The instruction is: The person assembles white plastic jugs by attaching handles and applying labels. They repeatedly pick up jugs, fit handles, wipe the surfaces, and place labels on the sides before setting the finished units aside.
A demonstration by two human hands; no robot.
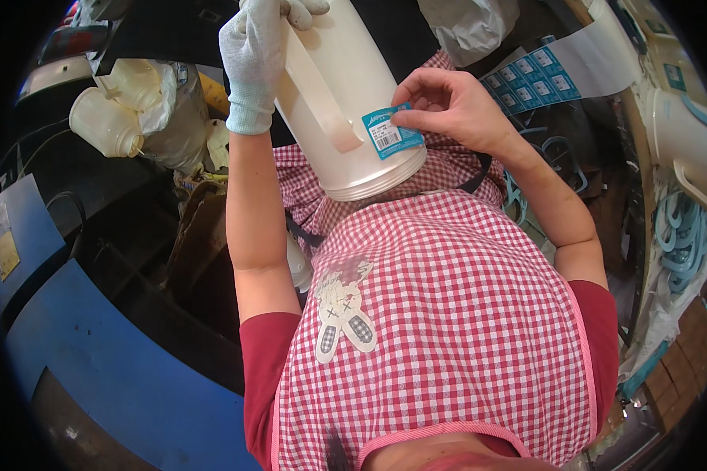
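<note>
A cream plastic pitcher (346,71) lies tilted over my lap, its ridged round end towards me. My left hand (253,59), in a whitish knit glove, is closed on it at the top of its long handle (316,86). A blue and white label with a barcode (385,133) sits on the pitcher's side near the ridged end. My bare right hand (459,106) pinches the label's right edge between thumb and forefinger. Whether that edge is stuck down or lifted, I cannot tell.
A sheet of blue labels (530,80) hangs at the upper right. Another pitcher (687,133) and several light blue handle-shaped parts (683,235) are at the right. Cream plastic containers (106,122) sit beside a bag at the left, above a blue panel (126,353).
</note>
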